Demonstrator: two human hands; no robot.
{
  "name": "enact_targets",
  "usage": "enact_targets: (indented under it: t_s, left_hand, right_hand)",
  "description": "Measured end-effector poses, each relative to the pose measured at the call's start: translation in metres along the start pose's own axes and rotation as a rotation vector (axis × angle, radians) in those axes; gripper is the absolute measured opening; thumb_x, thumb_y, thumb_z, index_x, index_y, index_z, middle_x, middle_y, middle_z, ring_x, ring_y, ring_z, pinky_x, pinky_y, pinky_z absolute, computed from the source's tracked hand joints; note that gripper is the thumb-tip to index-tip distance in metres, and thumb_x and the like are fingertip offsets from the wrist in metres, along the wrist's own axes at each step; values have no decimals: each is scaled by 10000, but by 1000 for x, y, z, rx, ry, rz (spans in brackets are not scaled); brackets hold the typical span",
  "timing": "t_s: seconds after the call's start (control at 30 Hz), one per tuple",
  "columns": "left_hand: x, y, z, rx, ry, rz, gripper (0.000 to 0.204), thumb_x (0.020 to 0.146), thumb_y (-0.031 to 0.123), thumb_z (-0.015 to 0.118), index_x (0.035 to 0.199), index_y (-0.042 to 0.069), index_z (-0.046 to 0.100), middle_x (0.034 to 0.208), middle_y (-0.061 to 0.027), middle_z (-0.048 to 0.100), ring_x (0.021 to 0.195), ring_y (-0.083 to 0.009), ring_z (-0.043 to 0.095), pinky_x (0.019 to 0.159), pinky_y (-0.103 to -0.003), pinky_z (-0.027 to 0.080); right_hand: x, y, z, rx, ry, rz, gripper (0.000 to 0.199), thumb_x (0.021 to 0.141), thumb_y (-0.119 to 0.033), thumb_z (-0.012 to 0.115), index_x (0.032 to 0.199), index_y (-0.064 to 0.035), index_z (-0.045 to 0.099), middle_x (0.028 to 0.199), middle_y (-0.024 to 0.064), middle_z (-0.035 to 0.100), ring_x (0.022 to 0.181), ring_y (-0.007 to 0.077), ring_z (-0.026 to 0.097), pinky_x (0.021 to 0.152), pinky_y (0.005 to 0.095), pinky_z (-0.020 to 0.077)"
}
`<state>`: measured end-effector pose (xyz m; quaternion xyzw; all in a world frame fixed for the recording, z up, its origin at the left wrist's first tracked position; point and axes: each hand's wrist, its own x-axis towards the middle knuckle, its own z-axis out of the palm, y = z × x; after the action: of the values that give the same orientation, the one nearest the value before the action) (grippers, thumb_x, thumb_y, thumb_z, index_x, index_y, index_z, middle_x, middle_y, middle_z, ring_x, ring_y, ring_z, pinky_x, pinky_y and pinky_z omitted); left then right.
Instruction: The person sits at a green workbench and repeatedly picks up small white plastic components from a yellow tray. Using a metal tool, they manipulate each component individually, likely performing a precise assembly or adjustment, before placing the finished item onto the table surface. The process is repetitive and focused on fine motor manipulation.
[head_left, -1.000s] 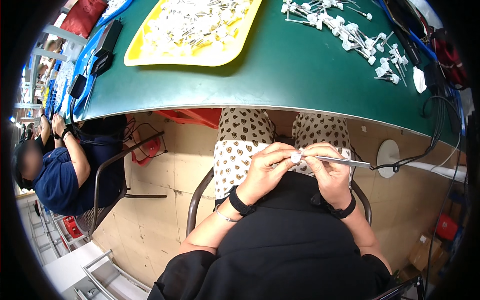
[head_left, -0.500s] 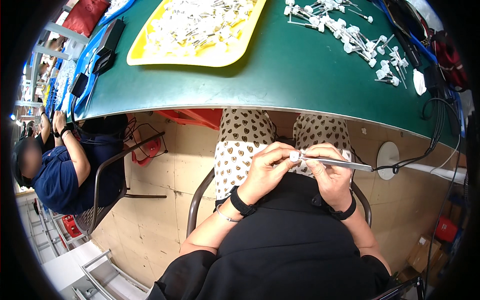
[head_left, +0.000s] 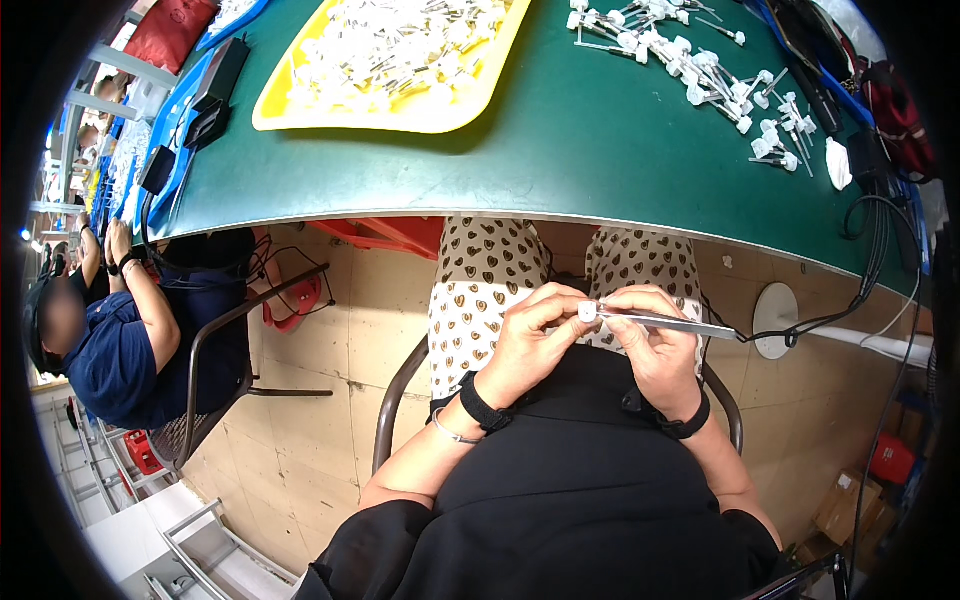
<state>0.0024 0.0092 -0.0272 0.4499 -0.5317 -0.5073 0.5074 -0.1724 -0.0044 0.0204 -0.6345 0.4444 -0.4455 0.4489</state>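
Above my lap, in front of the table edge, both hands meet at a small white plastic part (head_left: 588, 312). My left hand (head_left: 538, 338) pinches this part between thumb and fingertips. My right hand (head_left: 660, 350) is closed around a slim, flat silver tool (head_left: 685, 325) that looks like tweezers. Its long end sticks out to the right past my fingers. The tool's other end lies at the white part, partly hidden by my fingertips, so the exact contact cannot be made out.
A yellow tray (head_left: 440, 120) heaped with small white parts with thin metal stems stands on the green table (head_left: 560, 160). Similar loose parts (head_left: 710, 75) lie at the right. Black cables (head_left: 880, 240) hang off the right edge. A seated person (head_left: 130, 330) works at left.
The silver tool's free end has shifted slightly left and up, with a small movement of my right hand. My left hand stays nearly still, pinching the white part.
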Motion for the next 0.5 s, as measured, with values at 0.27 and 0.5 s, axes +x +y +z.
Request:
enact_targets:
  t_s: [0.27, 0.5]
  left_hand:
    - [0, -1, -2, 23, -39, -7, 88, 928, 14, 700, 1002, -32, 713, 1004, -91, 669, 835, -128, 683, 721, -240, 587]
    - [3, 3, -4, 173, -9, 97, 112, 876, -18, 725, 987, -7, 719, 971, -88, 664, 803, -158, 658, 686, -268, 544]
  right_hand:
    - [0, 1, 1, 59, -21, 58, 146, 927, -45, 699, 1058, 18, 679, 1028, 110, 671, 836, 156, 658, 740, 284, 549]
    - [-1, 8, -1, 58, 21, 17, 160, 916, -29, 709, 1067, 14, 683, 1025, 106, 673, 833, 149, 648, 728, 273, 537]
